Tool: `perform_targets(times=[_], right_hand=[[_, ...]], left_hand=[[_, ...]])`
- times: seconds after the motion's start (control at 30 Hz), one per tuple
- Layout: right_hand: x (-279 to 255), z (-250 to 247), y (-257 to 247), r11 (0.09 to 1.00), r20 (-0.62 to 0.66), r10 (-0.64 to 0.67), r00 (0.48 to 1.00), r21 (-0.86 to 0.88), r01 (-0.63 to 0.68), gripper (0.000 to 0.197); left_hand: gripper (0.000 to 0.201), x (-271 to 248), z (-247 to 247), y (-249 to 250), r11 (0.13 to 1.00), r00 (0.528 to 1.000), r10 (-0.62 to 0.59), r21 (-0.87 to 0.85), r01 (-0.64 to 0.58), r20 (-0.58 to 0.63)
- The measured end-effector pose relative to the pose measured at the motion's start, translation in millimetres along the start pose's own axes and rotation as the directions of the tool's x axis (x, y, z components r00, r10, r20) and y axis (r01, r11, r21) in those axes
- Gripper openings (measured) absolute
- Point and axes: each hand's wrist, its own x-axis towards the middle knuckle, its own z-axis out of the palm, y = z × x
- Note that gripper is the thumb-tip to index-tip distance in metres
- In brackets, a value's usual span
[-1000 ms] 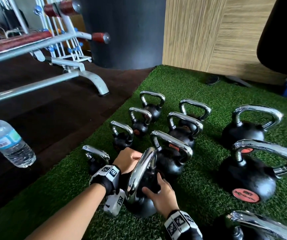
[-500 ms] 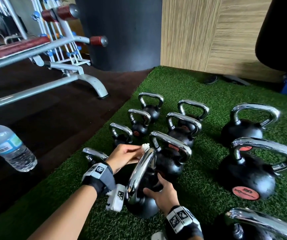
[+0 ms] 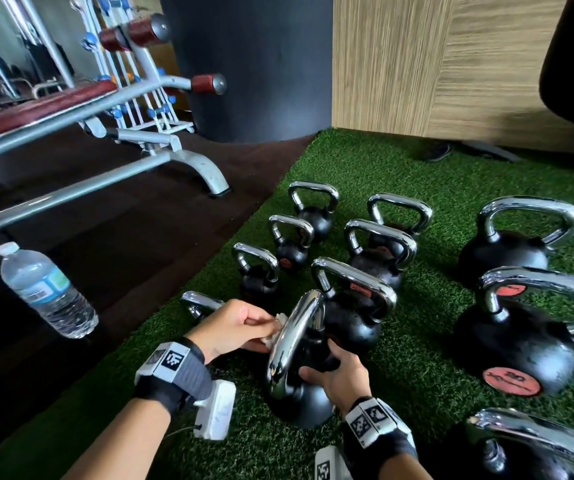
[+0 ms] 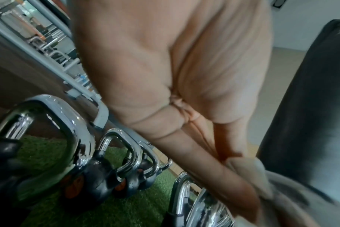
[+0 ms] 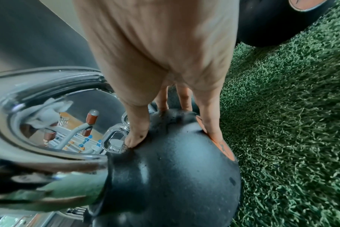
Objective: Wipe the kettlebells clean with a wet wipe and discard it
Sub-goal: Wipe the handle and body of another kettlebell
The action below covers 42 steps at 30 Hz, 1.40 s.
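The nearest black kettlebell [image 3: 299,400] stands on green turf, its chrome handle [image 3: 292,337] turned edge-on toward me. My left hand [image 3: 240,327] pinches a crumpled white wet wipe [image 3: 280,320] and presses it against the left side of that handle; the wipe [image 4: 250,176] shows pale at my fingertips in the left wrist view. My right hand [image 3: 334,372] clasps the black ball of the kettlebell [image 5: 175,169], thumb on top and fingers on the far side by its orange label. Several more kettlebells [image 3: 358,306] stand in rows behind it.
Two large kettlebells [image 3: 517,344] sit to the right, and another handle [image 3: 538,441] is at the bottom right. A water bottle [image 3: 45,289] stands on the dark floor at left. A grey bench frame [image 3: 161,157] and a black cylinder [image 3: 247,64] lie beyond.
My left hand has slid the wipe from the top of the handle down along its left side. The right hand has kept its hold on the ball.
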Motion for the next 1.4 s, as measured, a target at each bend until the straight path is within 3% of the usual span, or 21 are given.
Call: perform_targets(times=[0.1, 0.33, 0.4, 0.53, 0.77, 0.83, 0.9, 0.97, 1.03, 1.07, 1.13, 1.23, 1.4], right_hand=[[2.8, -2.2, -2.3, 0.999, 0.012, 0.025, 1.0, 0.028, -0.026, 0.098], [4.7, -4.3, -1.9, 1.0, -0.004, 0.02, 1.0, 0.014, -0.02, 0.1], [3.8, -4.7, -1.3, 0.999, -0.005, 0.03, 1.0, 0.025, -0.03, 0.101], [3.3, -4.4, -1.2, 0.999, -0.014, 0.038, 0.999, 0.025, -0.037, 0.101], [0.8, -5.0, -2.4, 0.999, -0.024, 0.029, 0.999, 0.013, -0.029, 0.1], [-1.8, -6.8, -7.6, 0.998, -0.02, 0.001, 1.0, -0.056, -0.002, 0.094], [-6.1, -10.8, -19.4, 0.982, -0.087, -0.077, 0.993, -0.181, 0.061, 0.075], [-13.9, -18.1, -38.4, 0.948, -0.251, -0.255, 0.934, -0.253, 0.191, 0.047], [-26.3, -28.6, -61.3, 0.88, -0.391, -0.475, 0.788, -0.219, 0.422, 0.029], [-33.5, -34.7, -73.7, 0.812, -0.405, -0.578, 0.708, -0.197, 0.549, 0.025], [-48.3, -44.4, -93.0, 0.649, -0.286, -0.75, 0.597, -0.145, 0.747, 0.028], [-64.1, -45.8, -105.6, 0.565, -0.05, -0.824, 0.564, -0.011, 0.825, 0.045], [-66.1, -40.0, -105.9, 0.571, -0.142, -0.815, 0.562, -0.031, 0.82, 0.046]], left_hand=[[0.019, -16.9, 3.2, -5.1, 0.999, 0.999, 0.046, -0.002, -0.046, -0.029], [0.025, -39.7, -1.1, -21.4, 0.998, 0.999, -0.027, 0.053, 0.025, 0.038], [0.011, -40.2, 5.9, -25.0, 0.997, 0.998, -0.056, 0.06, 0.054, 0.024], [0.027, -42.0, 18.9, -32.2, 0.992, 0.993, -0.101, 0.067, 0.105, -0.053], [0.012, -40.5, 32.7, -37.8, 0.983, 0.984, -0.134, 0.11, 0.147, -0.119], [0.013, -42.3, 29.3, -33.0, 0.984, 0.983, -0.145, 0.084, 0.155, -0.117], [0.012, -44.0, 20.9, -24.7, 0.99, 0.975, -0.123, 0.049, 0.134, -0.183], [0.011, -47.0, 11.8, -11.2, 0.999, 0.963, -0.043, 0.0, 0.045, -0.265], [0.012, -51.9, 6.2, 5.0, 0.99, 0.95, 0.025, -0.126, -0.067, -0.311], [0.012, -54.2, 4.9, 12.9, 0.974, 0.945, 0.039, -0.199, -0.109, -0.323], [0.017, -56.3, 4.9, 24.7, 0.947, 0.946, 0.068, -0.279, -0.161, -0.317], [0.022, -55.4, 10.1, 34.1, 0.935, 0.955, 0.103, -0.3, -0.188, -0.277], [0.041, -51.5, 21.9, 40.2, 0.917, 0.948, 0.096, -0.343, -0.203, -0.304]])
